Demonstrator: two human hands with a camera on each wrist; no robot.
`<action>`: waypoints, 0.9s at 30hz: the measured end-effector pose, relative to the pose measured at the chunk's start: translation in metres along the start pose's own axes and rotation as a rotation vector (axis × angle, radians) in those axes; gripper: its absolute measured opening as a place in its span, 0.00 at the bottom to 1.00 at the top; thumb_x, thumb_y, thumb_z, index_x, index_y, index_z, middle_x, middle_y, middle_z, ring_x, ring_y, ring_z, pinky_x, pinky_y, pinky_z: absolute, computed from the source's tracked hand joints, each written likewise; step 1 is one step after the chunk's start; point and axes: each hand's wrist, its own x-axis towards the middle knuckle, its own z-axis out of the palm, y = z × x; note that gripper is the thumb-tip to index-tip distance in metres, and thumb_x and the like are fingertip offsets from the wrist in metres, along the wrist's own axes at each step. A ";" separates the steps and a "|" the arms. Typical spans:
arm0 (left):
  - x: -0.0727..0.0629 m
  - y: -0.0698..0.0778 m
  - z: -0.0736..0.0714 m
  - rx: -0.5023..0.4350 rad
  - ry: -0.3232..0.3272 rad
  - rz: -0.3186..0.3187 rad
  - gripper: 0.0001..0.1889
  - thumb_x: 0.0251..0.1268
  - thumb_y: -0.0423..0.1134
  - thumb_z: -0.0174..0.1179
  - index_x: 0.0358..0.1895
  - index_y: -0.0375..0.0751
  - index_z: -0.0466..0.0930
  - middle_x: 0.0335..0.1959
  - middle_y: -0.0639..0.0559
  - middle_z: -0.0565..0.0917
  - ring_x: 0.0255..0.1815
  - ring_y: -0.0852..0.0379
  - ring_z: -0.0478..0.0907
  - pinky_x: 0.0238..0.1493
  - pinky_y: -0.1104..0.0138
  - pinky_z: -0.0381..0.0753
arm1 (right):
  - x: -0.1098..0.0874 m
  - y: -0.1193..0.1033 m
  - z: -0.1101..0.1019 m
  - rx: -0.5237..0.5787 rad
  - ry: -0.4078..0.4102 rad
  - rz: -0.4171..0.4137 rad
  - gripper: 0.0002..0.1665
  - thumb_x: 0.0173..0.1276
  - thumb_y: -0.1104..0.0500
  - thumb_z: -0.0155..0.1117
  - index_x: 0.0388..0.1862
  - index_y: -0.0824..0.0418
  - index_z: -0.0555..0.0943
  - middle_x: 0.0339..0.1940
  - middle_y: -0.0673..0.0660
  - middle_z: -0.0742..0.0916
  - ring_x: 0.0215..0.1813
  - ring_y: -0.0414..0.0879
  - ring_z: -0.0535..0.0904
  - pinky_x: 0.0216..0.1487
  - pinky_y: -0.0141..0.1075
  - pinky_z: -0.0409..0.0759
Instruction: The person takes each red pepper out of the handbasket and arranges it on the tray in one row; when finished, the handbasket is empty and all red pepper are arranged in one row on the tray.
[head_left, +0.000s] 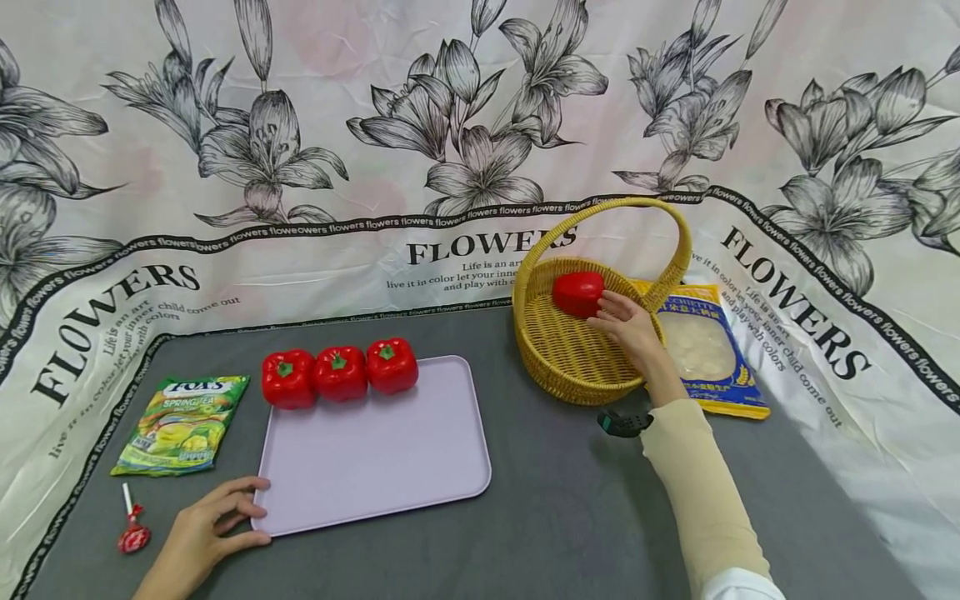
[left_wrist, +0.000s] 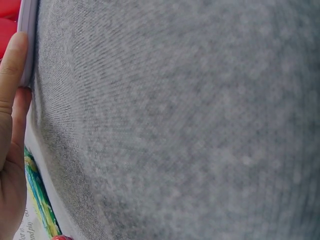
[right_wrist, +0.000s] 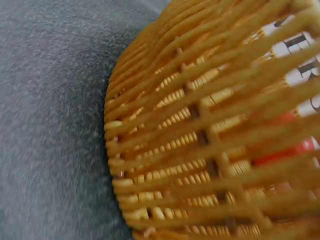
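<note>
My left hand [head_left: 204, 529] holds the near left corner of a pale lilac tray [head_left: 375, 458], its thumb by the front edge and its fingers at the left side. In the left wrist view, the fingers [left_wrist: 12, 65] meet the tray's rim [left_wrist: 28, 45]. Three red bell peppers [head_left: 340, 372] with green stems stand in a row along the tray's far left edge. My right hand [head_left: 632, 329] reaches into a yellow wicker basket [head_left: 555, 379]. Its extended fingertips touch the right side of a red pepper [head_left: 576, 293] lying there. The basket's weave [right_wrist: 165, 150] hides most of that hand in the right wrist view.
A green and yellow Fox's candy bag [head_left: 182, 425] lies left of the tray, with a red-wrapped lollipop [head_left: 133, 533] nearer me. Right of the basket lies a blue and yellow pasta bag [head_left: 708, 350]. The basket's tall handle [head_left: 615, 204] arches overhead. Flower-print cloth [head_left: 300, 167] stands behind.
</note>
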 end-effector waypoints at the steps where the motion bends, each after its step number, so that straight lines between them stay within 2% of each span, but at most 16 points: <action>1: 0.000 0.000 0.000 -0.005 -0.002 0.002 0.20 0.28 0.32 0.80 0.27 0.54 0.81 0.45 0.50 0.81 0.42 0.77 0.73 0.36 0.87 0.75 | 0.002 0.000 0.001 0.007 0.031 0.018 0.40 0.70 0.67 0.59 0.76 0.62 0.53 0.74 0.66 0.61 0.73 0.56 0.58 0.71 0.46 0.61; 4: 0.001 0.001 0.001 -0.017 -0.001 0.018 0.20 0.27 0.31 0.80 0.27 0.53 0.80 0.45 0.50 0.81 0.40 0.76 0.75 0.37 0.87 0.75 | 0.006 -0.001 0.004 0.041 0.120 0.063 0.39 0.69 0.69 0.57 0.75 0.62 0.54 0.74 0.65 0.61 0.72 0.55 0.59 0.71 0.46 0.61; 6: 0.002 0.001 0.002 -0.024 0.006 0.031 0.21 0.26 0.30 0.80 0.27 0.52 0.80 0.45 0.50 0.81 0.39 0.76 0.76 0.37 0.87 0.75 | 0.007 -0.003 0.006 0.066 0.151 0.091 0.40 0.69 0.70 0.56 0.76 0.63 0.52 0.75 0.65 0.59 0.72 0.55 0.58 0.72 0.45 0.61; 10: 0.003 0.002 0.002 -0.026 0.013 0.036 0.22 0.25 0.29 0.80 0.27 0.52 0.80 0.45 0.51 0.81 0.40 0.76 0.76 0.37 0.87 0.74 | 0.008 -0.009 0.009 0.111 0.152 0.135 0.46 0.69 0.70 0.56 0.77 0.61 0.44 0.77 0.61 0.53 0.75 0.54 0.53 0.73 0.44 0.58; 13: 0.004 0.002 0.002 -0.020 0.005 0.025 0.21 0.25 0.30 0.80 0.27 0.53 0.81 0.46 0.51 0.81 0.40 0.76 0.76 0.37 0.87 0.74 | 0.007 -0.013 0.014 0.133 0.120 0.122 0.47 0.69 0.71 0.55 0.77 0.60 0.40 0.78 0.59 0.52 0.76 0.54 0.52 0.73 0.45 0.56; 17: 0.003 0.002 0.001 -0.009 0.005 0.015 0.21 0.26 0.30 0.80 0.27 0.53 0.81 0.46 0.50 0.81 0.42 0.77 0.75 0.37 0.87 0.75 | 0.008 -0.014 0.023 0.107 0.041 0.042 0.44 0.70 0.71 0.53 0.77 0.61 0.42 0.77 0.61 0.55 0.75 0.56 0.53 0.73 0.49 0.55; 21: 0.002 0.001 -0.001 -0.008 0.020 0.035 0.21 0.24 0.29 0.80 0.27 0.52 0.81 0.45 0.50 0.82 0.41 0.77 0.75 0.37 0.87 0.75 | 0.011 -0.012 0.032 -0.005 0.024 -0.123 0.39 0.68 0.74 0.53 0.74 0.67 0.50 0.73 0.68 0.61 0.72 0.62 0.57 0.69 0.49 0.64; 24: 0.001 0.000 0.000 -0.008 0.023 0.049 0.22 0.24 0.29 0.80 0.27 0.52 0.81 0.45 0.52 0.81 0.40 0.77 0.76 0.37 0.88 0.74 | 0.016 -0.007 0.037 -0.085 0.050 -0.259 0.36 0.65 0.78 0.55 0.71 0.72 0.56 0.69 0.72 0.65 0.66 0.68 0.64 0.59 0.40 0.77; 27: 0.001 -0.001 0.001 -0.002 0.019 0.042 0.22 0.24 0.30 0.80 0.27 0.53 0.81 0.46 0.53 0.81 0.40 0.77 0.75 0.37 0.88 0.74 | 0.025 0.004 0.039 -0.149 0.003 -0.350 0.37 0.63 0.79 0.57 0.71 0.71 0.59 0.68 0.72 0.65 0.60 0.70 0.70 0.46 0.27 0.81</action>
